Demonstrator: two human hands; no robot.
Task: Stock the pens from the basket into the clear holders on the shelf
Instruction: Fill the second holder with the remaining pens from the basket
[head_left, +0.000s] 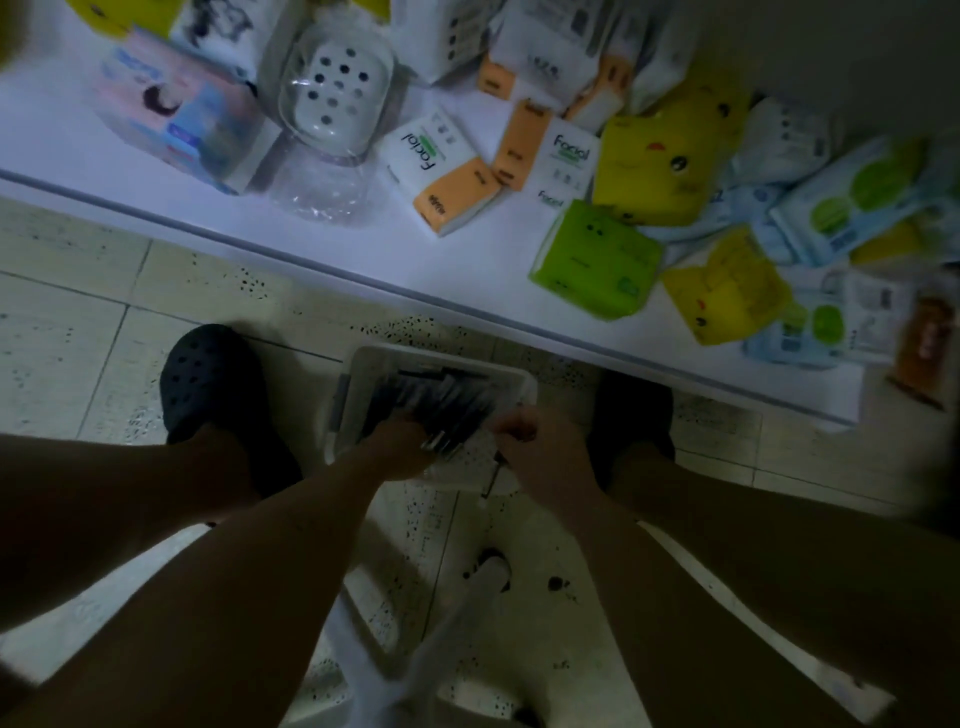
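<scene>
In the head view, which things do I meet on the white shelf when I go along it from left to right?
pink-and-blue box → clear soap dish → white-and-orange Facial tissue pack → green tissue pack → small yellow pack

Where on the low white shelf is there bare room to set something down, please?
The front strip of the shelf is bare between the pink box and the green pack; the left end beside that box is too. The right end is crowded with overlapping tissue and wipe packs.
</scene>
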